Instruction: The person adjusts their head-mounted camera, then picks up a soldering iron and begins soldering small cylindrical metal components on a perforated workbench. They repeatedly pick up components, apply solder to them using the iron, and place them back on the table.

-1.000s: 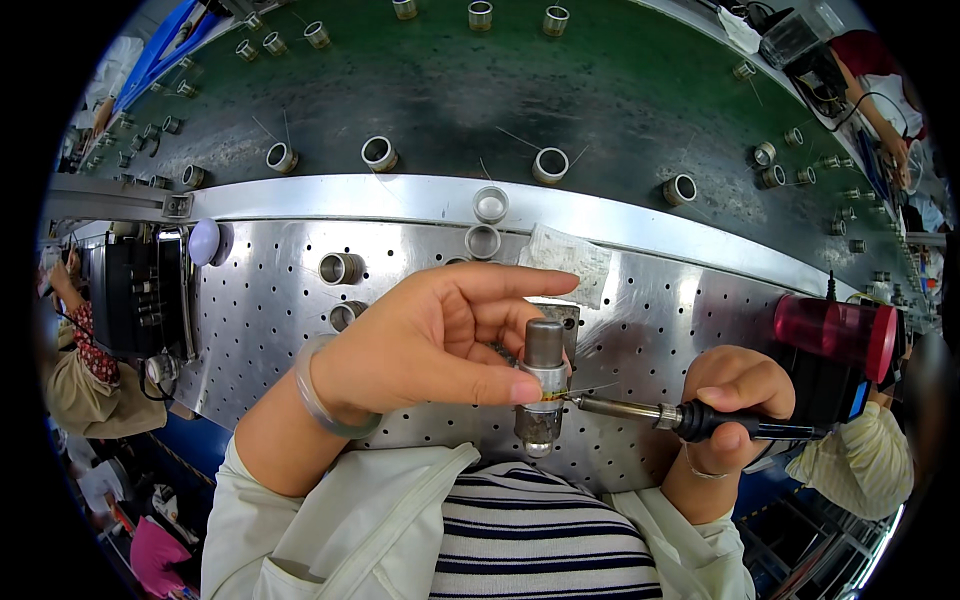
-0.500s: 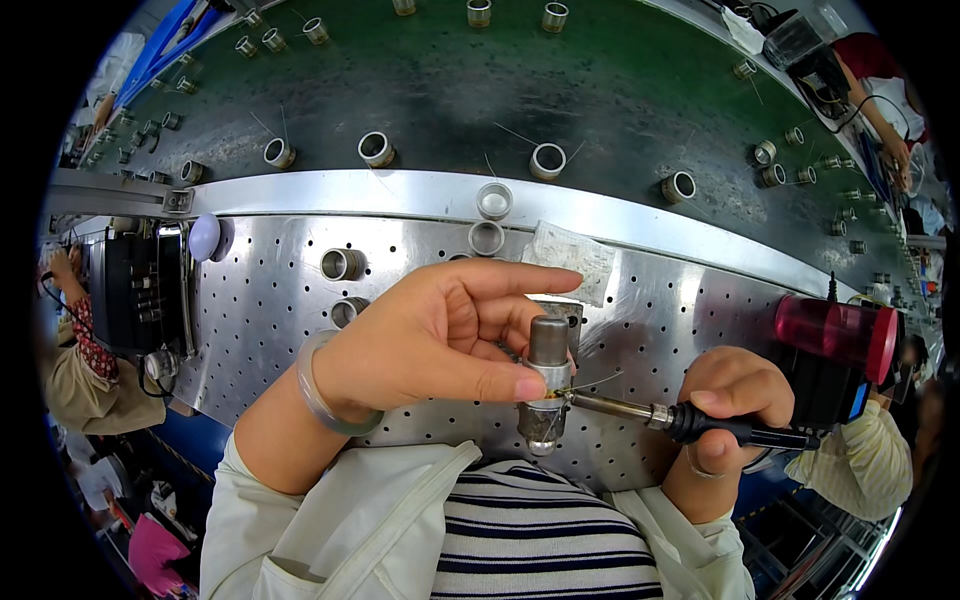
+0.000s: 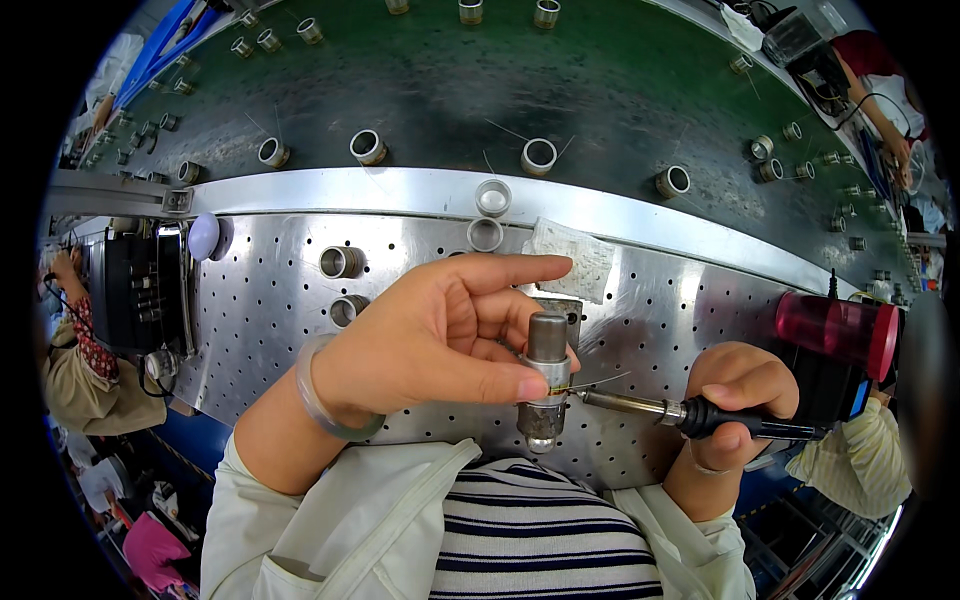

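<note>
My left hand [image 3: 420,335] pinches a silvery metal ring [image 3: 556,377] with thumb and fingers. The ring sits around an upright dark metal post [image 3: 548,338], which sticks out above it. From the ring's side a thin wire [image 3: 608,380] runs off to the right. Between the fingers of my right hand [image 3: 748,392] lies a soldering iron [image 3: 705,418] with a black handle. Its metal tip points left and ends close beside the ring; whether it touches, I cannot tell.
Beyond the perforated metal worktop [image 3: 270,350] runs a green conveyor belt [image 3: 620,90] carrying several metal rings. Loose rings [image 3: 341,262] stand left of my hand. A white cloth pad [image 3: 570,258] lies behind the post. A red transparent cylinder [image 3: 835,333] is at the right, a black box [image 3: 140,290] at the left.
The soldering iron has drawn back slightly to the right, along with my right hand. Rings on the belt have shifted a little left. My left hand keeps its grip on the ring.
</note>
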### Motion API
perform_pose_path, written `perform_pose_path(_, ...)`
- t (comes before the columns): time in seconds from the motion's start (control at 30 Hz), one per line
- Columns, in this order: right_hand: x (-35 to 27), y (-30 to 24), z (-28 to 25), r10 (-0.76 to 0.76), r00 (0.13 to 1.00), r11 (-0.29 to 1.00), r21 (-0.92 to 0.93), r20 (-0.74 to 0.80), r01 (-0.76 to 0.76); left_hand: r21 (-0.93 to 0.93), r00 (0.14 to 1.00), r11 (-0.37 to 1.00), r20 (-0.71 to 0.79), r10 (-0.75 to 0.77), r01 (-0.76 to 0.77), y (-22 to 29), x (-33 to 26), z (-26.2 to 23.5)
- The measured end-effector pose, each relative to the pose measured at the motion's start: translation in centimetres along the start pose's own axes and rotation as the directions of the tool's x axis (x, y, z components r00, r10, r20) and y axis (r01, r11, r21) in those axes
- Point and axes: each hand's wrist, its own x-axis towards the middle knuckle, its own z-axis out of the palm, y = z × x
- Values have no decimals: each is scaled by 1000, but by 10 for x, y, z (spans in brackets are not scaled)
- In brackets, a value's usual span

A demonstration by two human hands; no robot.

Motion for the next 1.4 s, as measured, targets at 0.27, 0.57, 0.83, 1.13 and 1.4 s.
perform_pose_path(0.27, 2, 1, -3, -9, 996, 999, -33, 85, 12, 1, 1000, 1000, -11, 2, -2, 0, 0, 2)
perform_pose_path(0.57, 3, -3, -2, -5, 994, 996, -91, 106, 15, 0, 1000, 1000, -25, -7, 7, 0, 0, 2)
perform_pose_path(0.83, 2, -2, -2, -4, 996, 996, -92, 84, 12, 52, 999, 999, -51, 5, -3, 1, -2, 8)
perform_pose_path(1.13, 0, -1, -3, 27, 998, 999, -38, 51, -25, 60, 999, 998, -54, -8, 11, 0, -1, 9)
perform_pose_path(1.4, 0, 0, -6, 12, 999, 996, -90, 36, -9, 40, 999, 999, -35, -22, 23, -1, 2, 7)
